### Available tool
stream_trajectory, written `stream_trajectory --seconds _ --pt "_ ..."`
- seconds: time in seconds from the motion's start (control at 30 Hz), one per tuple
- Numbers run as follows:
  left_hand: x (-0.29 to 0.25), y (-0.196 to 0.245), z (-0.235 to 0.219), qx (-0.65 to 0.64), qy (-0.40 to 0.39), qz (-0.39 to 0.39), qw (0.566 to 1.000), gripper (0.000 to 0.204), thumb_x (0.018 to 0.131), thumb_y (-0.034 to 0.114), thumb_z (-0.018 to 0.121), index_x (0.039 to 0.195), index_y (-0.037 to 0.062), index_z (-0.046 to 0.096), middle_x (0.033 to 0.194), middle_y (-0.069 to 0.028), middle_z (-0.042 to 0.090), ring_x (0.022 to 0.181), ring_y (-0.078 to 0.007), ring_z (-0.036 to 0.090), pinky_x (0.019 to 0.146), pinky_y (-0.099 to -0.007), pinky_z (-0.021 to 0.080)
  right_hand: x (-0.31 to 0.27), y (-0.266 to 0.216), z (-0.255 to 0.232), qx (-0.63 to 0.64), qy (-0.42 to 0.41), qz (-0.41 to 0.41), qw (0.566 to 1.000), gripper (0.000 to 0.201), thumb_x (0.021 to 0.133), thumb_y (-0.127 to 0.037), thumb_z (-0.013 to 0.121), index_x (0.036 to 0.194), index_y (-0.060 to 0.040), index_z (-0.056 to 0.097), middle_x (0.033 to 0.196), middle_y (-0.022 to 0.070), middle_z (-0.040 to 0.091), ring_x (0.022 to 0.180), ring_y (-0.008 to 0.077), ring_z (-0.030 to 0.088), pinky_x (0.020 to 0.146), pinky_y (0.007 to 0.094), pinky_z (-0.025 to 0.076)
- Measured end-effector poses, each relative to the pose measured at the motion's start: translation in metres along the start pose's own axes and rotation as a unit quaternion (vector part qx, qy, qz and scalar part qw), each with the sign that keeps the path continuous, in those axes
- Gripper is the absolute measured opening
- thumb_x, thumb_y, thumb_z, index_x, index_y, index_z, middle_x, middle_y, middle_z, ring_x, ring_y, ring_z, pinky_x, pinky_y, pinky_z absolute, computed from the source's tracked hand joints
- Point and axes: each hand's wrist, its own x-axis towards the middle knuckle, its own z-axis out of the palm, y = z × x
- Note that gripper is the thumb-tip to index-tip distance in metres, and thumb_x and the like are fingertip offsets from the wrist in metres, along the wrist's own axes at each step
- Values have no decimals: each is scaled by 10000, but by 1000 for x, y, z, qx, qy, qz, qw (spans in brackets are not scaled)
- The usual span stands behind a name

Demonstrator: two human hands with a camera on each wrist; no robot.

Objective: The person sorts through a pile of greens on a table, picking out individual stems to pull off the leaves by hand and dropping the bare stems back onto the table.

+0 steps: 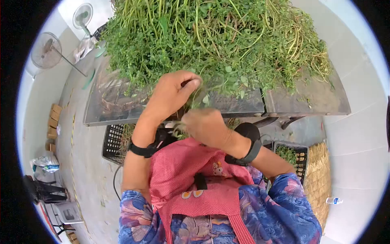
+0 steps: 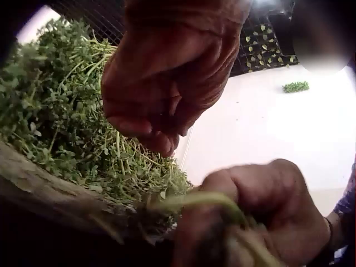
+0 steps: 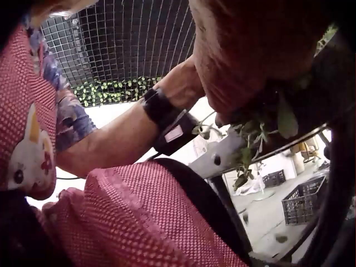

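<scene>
A large heap of leafy green stems point(image 1: 211, 44) covers the dark table point(image 1: 239, 106). At the table's near edge my left hand point(image 1: 174, 92) is held with its fingers curled and the thumb against the forefinger, pinching a thin green stem in the head view. Just below and to the right, my right hand point(image 1: 209, 128), blurred in the head view, grips leafy stems; in the left wrist view a pale green stem point(image 2: 194, 200) crosses its fingers. Small leafy sprigs point(image 3: 256, 139) hang below the right hand point(image 3: 250, 55) in the right wrist view.
Under the table stand black crates, one at the left point(image 1: 113, 140) and one with greens point(image 1: 289, 153) at the right, beside a woven mat point(image 1: 319, 175). Two fans, one nearer point(image 1: 46, 51), stand at the left. A pink apron point(image 1: 178, 162) covers the lap.
</scene>
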Motion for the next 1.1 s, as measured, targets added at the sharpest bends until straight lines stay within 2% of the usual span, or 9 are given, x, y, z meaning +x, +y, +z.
stream_trajectory --seconds 0.07,0.2,0.37,0.53,0.63,0.83,0.9,0.97,1.1 --pt "9 -4 5 19 1 -23 1000 189 856 157 560 910 -15 616 738 -50 610 636 -103 542 584 -247 431 -8 -6 -5 -15 -21 -33 999 134 703 -206 589 788 -104 607 665 15 492 617 174 566 599 304 433" --pt "16 -28 16 49 47 -30 997 193 853 159 563 926 -11 621 726 -55 608 619 -97 536 569 -242 430 -15 0 0 17 5 -48 999 179 668 -253 646 691 -124 525 646 20 449 584 187 514 577 306 395" --pt "9 -50 13 23 112 -76 991 208 848 154 571 965 -10 621 709 -52 601 613 -90 534 576 -234 438 -14 -1 -2 1 -48 -48 998 139 705 -176 550 808 -120 626 703 -2 506 666 150 563 638 288 407" --pt "7 -39 31 46 42 23 998 264 812 175 602 1042 46 599 944 -107 574 881 -251 553 769 -318 434 -18 -4 5 -12 -26 -55 998 109 705 -175 547 770 -112 608 744 0 532 707 144 565 637 275 389" --pt "2 -35 46 172 3 66 983 247 781 165 628 995 44 601 889 -120 557 853 -291 552 749 -345 442 -23 -10 1 -5 -66 -32 997 99 727 -193 559 760 -109 599 786 16 545 745 170 575 649 310 430" --pt "-2 -39 43 92 -21 33 995 173 748 141 649 827 12 565 781 -137 536 726 -323 528 621 -385 405 -31 -11 -44 141 -124 72 980 189 768 -183 599 947 -126 620 881 87 559 848 266 581 713 389 484" --pt "-7 -36 43 89 -11 52 995 162 748 132 646 798 7 556 750 -139 528 694 -316 521 599 -383 395 -35 10 -64 153 -67 147 975 324 764 -156 611 1086 -142 583 1007 105 555 891 291 573 716 369 484" --pt "-10 -28 41 110 -18 27 993 157 752 130 640 770 3 550 716 -141 511 674 -309 514 594 -374 397 -40 41 -70 5 81 133 988 420 761 -188 634 1162 -119 530 1120 128 525 987 320 531 815 396 449" --pt "-15 -20 36 86 -53 31 994 146 769 133 627 781 2 563 690 -123 511 647 -267 520 584 -354 397 -36 68 -76 -97 129 254 954 495 748 -247 658 1191 -88 506 1174 153 500 1067 344 473 913 442 372"
